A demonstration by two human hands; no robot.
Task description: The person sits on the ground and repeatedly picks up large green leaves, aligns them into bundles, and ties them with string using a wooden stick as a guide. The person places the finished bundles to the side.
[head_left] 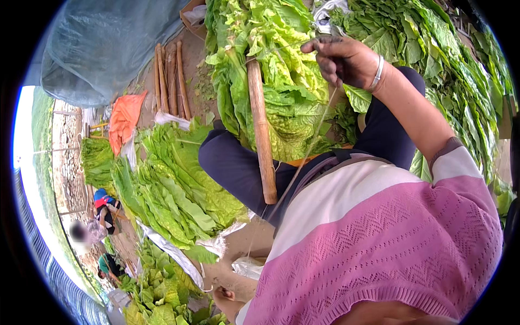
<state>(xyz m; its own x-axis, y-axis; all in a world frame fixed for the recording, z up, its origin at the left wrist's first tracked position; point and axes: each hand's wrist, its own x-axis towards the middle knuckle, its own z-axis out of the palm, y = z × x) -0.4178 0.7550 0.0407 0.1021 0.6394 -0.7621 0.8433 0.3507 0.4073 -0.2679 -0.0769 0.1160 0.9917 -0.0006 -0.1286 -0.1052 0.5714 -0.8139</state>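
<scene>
My right hand (344,60), with a silver bangle at the wrist and dark-stained fingers, is closed in a pinch on a thin string (309,149). The string slants down past my lap. Beside it, a bamboo pole (260,119) lies from a heap of broad, yellow-green leaves, seemingly tobacco leaves (290,103), to my thigh. The pole's far end is in among the leaf stalks. Low in the picture, my left hand (226,299) is near another leaf pile (168,287). Its fingers look curled; what they hold, if anything, cannot be made out.
More leaves are heaped at the right (428,65) and on a white sheet (173,254) at the left. Several bare poles (172,78) lie beyond an orange cloth (125,115). A bluish plastic sheet (108,49) hangs at the far left. Other people (105,208) sit farther off.
</scene>
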